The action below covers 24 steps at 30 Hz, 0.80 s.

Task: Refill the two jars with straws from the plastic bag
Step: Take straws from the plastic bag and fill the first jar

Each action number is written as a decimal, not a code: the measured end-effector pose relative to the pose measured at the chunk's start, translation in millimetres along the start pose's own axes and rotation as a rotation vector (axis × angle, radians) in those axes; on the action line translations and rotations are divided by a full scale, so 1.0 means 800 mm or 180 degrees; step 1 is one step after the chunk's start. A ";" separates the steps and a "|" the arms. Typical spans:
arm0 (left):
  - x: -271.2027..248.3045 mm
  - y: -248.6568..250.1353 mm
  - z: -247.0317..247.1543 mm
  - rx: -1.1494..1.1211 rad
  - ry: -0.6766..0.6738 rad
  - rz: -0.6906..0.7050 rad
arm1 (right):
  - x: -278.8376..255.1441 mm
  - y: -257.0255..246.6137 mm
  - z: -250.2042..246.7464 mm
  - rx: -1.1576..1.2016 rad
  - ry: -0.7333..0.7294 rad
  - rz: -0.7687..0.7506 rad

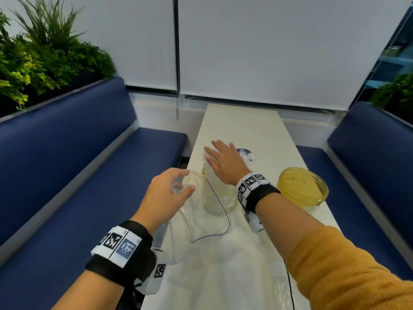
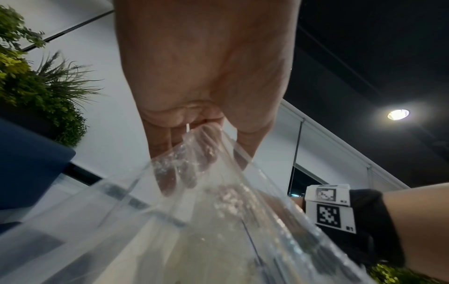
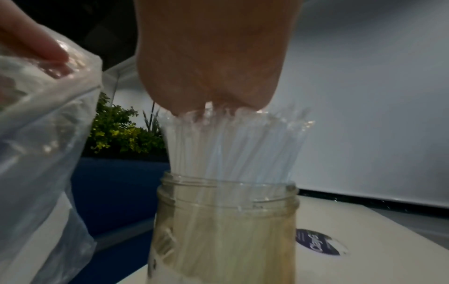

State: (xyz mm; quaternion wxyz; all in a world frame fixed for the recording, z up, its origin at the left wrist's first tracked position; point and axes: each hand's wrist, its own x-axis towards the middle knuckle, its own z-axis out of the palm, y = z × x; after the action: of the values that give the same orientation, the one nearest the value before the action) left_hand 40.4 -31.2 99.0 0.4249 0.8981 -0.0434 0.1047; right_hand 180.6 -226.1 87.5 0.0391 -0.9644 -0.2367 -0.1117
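Clear plastic straws (image 3: 230, 146) stand bunched upright in a yellowish see-through plastic jar (image 3: 223, 230) near the left edge of the pale desk (image 1: 241, 126), and the person's right hand (image 1: 225, 164) lies flat on their tips, fingers straight, pressing down. The left hand (image 1: 166, 195) pinches the rim of the thin transparent plastic bag (image 1: 201, 220), which slumps on the desk just beside the jar, toward the near edge. A second squat yellow-tinted jar (image 1: 302, 187) waits by the right edge; I cannot tell whether it holds straws. To settle this bunch well, I would press straight down with an even palm so the tips level out without tipping the jar, and keep the bag's mouth held up so whatever is left inside stays there. The right wrist view shows what the head view hides under the palm: straws fanning above the jar's threaded neck. The left wrist view alone shows the fingers (image 2: 170, 173) curled into the crumpled film.
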 end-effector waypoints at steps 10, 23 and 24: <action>-0.003 0.011 0.008 -0.0014 -0.0157 0.0160 | -0.001 0.032 -0.002 0.0103 -0.0271 0.0664; -0.016 0.006 0.001 0.0110 -0.0082 0.0091 | 0.016 -0.029 0.006 -0.0246 -0.0210 -0.0059; -0.016 0.006 0.001 0.0122 -0.0082 0.0108 | 0.012 -0.027 0.001 -0.0208 0.0049 0.0137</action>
State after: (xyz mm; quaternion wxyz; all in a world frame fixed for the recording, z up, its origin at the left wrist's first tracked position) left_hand 27.4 -35.0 99.2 0.4052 0.9065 -0.0622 0.1011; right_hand 179.4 -202.6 89.4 0.0118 -0.9691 -0.2119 -0.1259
